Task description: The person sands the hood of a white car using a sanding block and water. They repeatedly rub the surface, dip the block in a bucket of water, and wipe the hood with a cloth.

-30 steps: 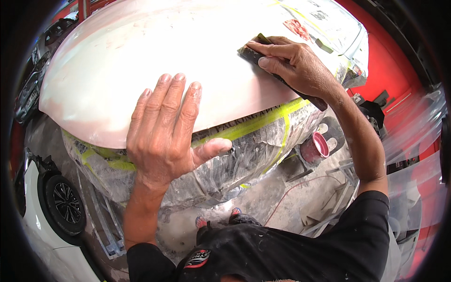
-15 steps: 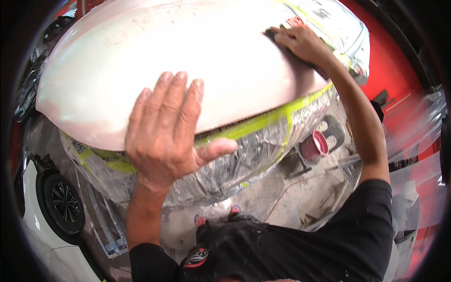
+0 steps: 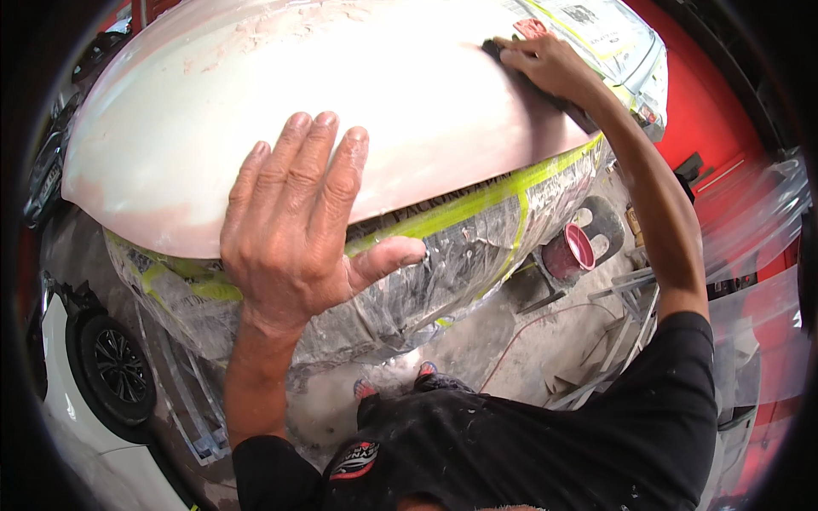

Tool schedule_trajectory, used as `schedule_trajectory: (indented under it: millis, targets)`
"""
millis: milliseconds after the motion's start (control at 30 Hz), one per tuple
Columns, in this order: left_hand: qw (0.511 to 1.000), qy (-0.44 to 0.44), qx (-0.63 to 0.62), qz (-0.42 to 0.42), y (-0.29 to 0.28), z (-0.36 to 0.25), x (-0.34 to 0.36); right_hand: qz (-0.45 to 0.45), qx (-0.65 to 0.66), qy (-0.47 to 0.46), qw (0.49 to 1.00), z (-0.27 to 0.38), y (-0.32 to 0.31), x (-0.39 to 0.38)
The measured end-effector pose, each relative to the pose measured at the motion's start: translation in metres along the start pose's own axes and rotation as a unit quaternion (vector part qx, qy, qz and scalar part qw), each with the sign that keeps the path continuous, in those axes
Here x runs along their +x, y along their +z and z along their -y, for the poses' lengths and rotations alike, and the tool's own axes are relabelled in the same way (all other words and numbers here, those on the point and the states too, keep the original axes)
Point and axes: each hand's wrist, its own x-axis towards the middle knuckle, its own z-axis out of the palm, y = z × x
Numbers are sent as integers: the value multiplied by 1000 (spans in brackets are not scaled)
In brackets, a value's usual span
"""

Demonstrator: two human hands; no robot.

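One pale pink panel [image 3: 341, 94], two hands, one dark sanding block [image 3: 503, 53], one red cup [image 3: 569, 251] and one black wheel [image 3: 115, 366] are all there is to count here. The left hand [image 3: 294, 230] lies flat on the panel's near side, four fingers spread a little and pointing up the surface, the thumb hooked over the near edge onto the plastic sheet [image 3: 426, 281] below; it holds nothing, only presses. The right hand [image 3: 545, 64] reaches to the panel's far right corner, fingers laid close together on top of the block, pushing it flat against the surface rather than closing around it. The block sits right at the panel's far right rim, touching it, just beside a sheet of masking paper [image 3: 596, 25]. A band of yellow-green tape [image 3: 477, 196] runs under the panel's near edge. Between the two hands the panel's wide middle is bare. The cup stands on the floor below the panel's right end, and the wheel shows below its left end.
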Motion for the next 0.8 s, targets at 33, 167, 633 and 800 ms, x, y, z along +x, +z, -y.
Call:
schedule_trajectory:
  millis: [33,167,633,800]
  targets:
    - [1000,-3,5,0,0,1,0,-2,-17,-26,1000,7,-4,-6]
    - [1000,-5,4,-16,5,-4,4,-79,1,-105,991,-34,7,6]
    - [999,-7,15,-31,9,-9,8,-20,26,-5,999,-12,-3,7]
    - [1000,-7,28,-8,2,-4,-1,-10,38,-102,994,57,-5,-34]
